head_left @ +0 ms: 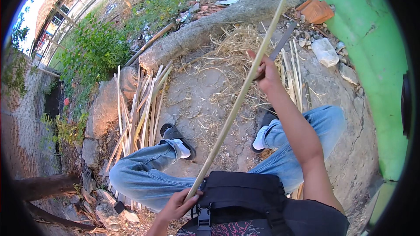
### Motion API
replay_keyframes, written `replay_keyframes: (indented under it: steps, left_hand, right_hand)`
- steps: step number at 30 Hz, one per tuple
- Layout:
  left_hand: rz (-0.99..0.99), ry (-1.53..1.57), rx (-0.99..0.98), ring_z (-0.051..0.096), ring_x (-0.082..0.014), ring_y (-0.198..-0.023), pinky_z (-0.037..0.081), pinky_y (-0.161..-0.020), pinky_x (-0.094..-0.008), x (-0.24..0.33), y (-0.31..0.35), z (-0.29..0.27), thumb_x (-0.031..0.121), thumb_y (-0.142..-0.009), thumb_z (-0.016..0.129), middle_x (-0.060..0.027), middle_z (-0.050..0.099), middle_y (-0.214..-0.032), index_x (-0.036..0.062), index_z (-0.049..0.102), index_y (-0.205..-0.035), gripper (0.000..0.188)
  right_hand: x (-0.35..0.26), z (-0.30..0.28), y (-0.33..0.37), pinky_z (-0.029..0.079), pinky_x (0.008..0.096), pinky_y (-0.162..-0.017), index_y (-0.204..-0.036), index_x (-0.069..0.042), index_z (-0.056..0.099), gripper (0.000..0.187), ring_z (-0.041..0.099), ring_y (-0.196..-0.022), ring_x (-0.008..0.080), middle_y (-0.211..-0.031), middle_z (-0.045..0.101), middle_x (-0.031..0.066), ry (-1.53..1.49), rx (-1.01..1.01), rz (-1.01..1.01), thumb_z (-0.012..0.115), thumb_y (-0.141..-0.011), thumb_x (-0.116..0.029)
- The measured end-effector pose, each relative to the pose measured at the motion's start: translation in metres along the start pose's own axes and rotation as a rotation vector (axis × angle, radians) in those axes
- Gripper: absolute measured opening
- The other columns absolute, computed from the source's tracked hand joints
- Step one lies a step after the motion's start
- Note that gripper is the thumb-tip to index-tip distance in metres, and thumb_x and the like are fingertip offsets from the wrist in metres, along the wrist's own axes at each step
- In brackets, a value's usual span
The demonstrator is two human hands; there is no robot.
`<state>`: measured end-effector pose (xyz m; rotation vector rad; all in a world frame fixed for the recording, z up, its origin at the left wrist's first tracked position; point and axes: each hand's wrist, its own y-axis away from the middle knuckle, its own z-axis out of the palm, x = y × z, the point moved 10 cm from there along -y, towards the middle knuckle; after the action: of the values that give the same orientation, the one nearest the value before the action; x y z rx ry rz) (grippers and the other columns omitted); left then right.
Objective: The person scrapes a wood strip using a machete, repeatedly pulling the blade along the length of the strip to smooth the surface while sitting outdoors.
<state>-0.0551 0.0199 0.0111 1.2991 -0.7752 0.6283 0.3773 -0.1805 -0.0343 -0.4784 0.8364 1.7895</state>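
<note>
A long pale bamboo strip (237, 104) runs slantwise from my lap up toward the far wall. Its near end is gripped in my left hand (180, 206), beside the black bag at my waist. Farther out, my right hand (268, 78) is closed round the handle of a knife, right against the strip. The knife's flat grey blade (283, 40) points up and away to the right, behind the strip. Most of the handle is hidden by my fingers. Thin curled shavings (238, 46) lie heaped on the ground beyond my feet.
Split strips (142, 105) lie piled by my left leg, with more strips (294, 72) beyond my right knee. A rough stone ledge (197, 30) curves across the far side. The green wall (363, 39) rises on the right, near a crumpled plastic bag (325, 52).
</note>
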Motion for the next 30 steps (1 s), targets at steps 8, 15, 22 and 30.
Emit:
replay_keyframes:
  steps: [8, 15, 22, 30]
  left_hand:
    - [-0.191, 0.201, -0.086, 0.042, -0.0041, -0.061, 0.034, -0.054, -0.0208, -0.07, 0.064, -0.016, 0.017, -0.094, 0.059, 0.0033, 0.049, -0.069, 0.0017, 0.053, -0.13, 0.04]
    - [-0.236, 0.339, -0.243, 0.054, -0.0132, -0.08, 0.043, -0.071, -0.0287, -0.138, 0.113, -0.026, 0.022, -0.093, 0.06, -0.0064, 0.06, -0.088, 0.0004, 0.055, -0.126, 0.04]
    - [-0.344, -0.308, -0.049, 0.063, -0.019, -0.088, 0.049, -0.078, -0.031, -0.111, 0.111, -0.057, 0.021, -0.091, 0.061, -0.0145, 0.067, -0.093, -0.0078, 0.059, -0.117, 0.038]
    - [0.493, -0.516, 0.533, 0.063, -0.0145, -0.079, 0.048, -0.071, -0.0275, 0.154, -0.012, -0.033, 0.018, -0.098, 0.049, -0.0057, 0.064, -0.087, 0.0, 0.056, -0.111, 0.023]
  right_hand:
    - [-0.032, 0.041, 0.06, 0.038, 0.03, -0.053, -0.074, -0.016, 0.049, 0.035, 0.046, -0.058, 0.0177, -0.097, 0.069, 0.003, -0.4, -0.1, 0.124, 0.054, -0.091, -0.046]
    - [-0.048, 0.069, 0.105, 0.039, 0.0304, -0.052, -0.067, -0.015, 0.04, 0.053, 0.047, -0.054, 0.0184, -0.081, 0.067, 0.0087, -0.44, -0.056, 0.04, 0.046, -0.088, -0.064]
    - [-0.051, 0.068, 0.115, 0.043, 0.0304, -0.049, -0.07, -0.015, 0.042, 0.048, 0.053, -0.055, 0.016, -0.059, 0.054, 0.0026, -0.285, -0.047, -0.035, 0.06, -0.083, -0.059]
    - [0.009, 0.098, 0.145, 0.051, 0.0307, -0.055, -0.072, -0.01, 0.053, 0.031, 0.064, -0.061, 0.0188, -0.066, 0.063, 0.0108, 0.031, -0.161, 0.008, 0.071, -0.084, -0.033]
